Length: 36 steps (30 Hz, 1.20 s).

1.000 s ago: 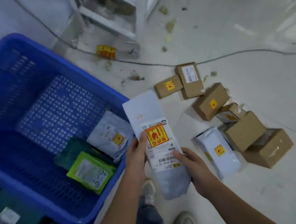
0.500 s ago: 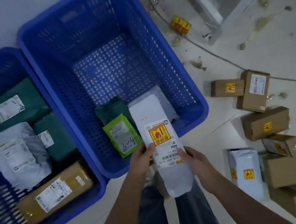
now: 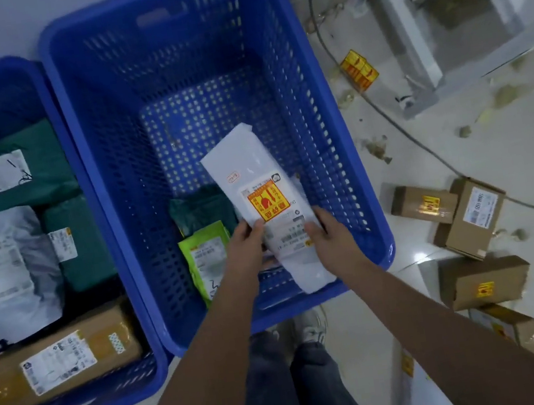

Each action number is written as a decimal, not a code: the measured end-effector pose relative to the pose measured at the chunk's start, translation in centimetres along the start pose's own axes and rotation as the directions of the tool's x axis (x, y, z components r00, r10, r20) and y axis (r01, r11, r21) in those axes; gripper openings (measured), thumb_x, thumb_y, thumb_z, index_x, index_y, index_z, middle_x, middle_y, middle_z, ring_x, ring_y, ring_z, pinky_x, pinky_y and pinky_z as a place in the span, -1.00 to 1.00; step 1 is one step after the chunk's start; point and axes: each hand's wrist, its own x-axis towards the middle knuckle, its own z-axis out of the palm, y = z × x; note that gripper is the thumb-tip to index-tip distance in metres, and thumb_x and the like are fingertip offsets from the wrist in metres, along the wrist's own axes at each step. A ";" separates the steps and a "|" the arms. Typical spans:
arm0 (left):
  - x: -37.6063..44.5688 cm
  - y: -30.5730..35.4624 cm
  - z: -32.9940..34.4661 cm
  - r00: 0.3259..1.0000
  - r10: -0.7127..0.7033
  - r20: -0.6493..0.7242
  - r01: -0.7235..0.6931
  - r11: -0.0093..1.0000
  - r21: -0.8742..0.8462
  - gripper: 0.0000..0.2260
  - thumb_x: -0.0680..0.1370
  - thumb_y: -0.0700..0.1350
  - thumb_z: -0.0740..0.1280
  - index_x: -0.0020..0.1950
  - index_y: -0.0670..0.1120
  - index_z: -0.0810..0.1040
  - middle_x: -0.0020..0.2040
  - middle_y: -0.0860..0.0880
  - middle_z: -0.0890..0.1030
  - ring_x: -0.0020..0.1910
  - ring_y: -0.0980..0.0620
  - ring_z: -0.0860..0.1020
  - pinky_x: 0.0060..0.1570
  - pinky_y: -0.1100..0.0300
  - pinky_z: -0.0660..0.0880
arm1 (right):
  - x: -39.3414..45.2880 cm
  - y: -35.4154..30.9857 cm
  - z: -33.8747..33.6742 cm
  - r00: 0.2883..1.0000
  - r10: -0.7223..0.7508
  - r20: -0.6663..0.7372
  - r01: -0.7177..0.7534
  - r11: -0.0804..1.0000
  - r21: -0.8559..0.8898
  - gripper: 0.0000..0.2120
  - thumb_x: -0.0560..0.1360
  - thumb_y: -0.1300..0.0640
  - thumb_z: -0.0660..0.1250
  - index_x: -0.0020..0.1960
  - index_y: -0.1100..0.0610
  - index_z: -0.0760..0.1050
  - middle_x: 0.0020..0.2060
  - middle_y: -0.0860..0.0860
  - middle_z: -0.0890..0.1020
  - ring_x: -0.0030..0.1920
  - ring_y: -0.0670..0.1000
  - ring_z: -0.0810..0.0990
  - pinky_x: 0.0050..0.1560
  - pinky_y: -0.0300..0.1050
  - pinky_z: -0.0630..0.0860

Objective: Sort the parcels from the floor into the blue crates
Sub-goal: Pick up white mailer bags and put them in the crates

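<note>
White parcel [image 3: 261,210] pinched at both edges by both hands [image 3: 285,239] over right crate [image 3: 370,221]; lower flat beside green packets before letting go.

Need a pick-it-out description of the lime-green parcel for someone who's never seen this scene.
Find the larger blue crate, the right one of the two. At its near end, just left of the left hand, lies the lime-green parcel with a white label. Its neighbours are dark green and white; it is the only bright green one.
</note>
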 end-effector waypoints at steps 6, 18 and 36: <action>4.8 1.6 2.7 0.977 -0.188 0.096 0.181 0.980 0.080 -0.70 0.63 0.02 0.17 0.34 0.04 0.44 0.13 0.01 0.51 0.07 -0.04 0.50 0.01 0.03 0.50 | 5.5 2.5 -0.3 0.986 0.149 -0.075 -0.166 0.918 -0.360 -0.65 0.56 0.30 0.05 0.28 0.11 0.41 0.17 0.12 0.58 0.16 0.17 0.55 0.13 0.09 0.55; 13.0 -4.9 5.9 0.961 -0.166 0.220 0.206 0.962 -0.178 -0.72 0.63 -0.19 0.11 0.31 -0.05 0.43 0.10 -0.07 0.60 -0.08 -0.02 0.58 -0.30 0.27 0.56 | 11.7 7.0 2.2 0.984 0.179 -0.004 -0.084 0.440 -0.894 -0.34 0.52 0.27 0.26 0.49 0.27 0.00 0.40 0.19 0.26 0.37 0.12 0.36 0.26 -0.05 0.43; 15.5 -8.7 10.1 0.954 -0.276 -0.118 0.290 0.752 0.592 -0.50 0.58 -0.05 0.20 0.44 -0.29 0.24 0.39 -0.27 0.34 0.31 -0.24 0.40 0.23 0.00 0.41 | 10.6 9.4 0.1 0.874 0.384 0.296 0.051 0.535 -0.844 -0.54 0.58 0.21 0.15 0.45 0.22 0.19 0.33 0.19 0.37 0.27 0.17 0.44 0.19 0.03 0.46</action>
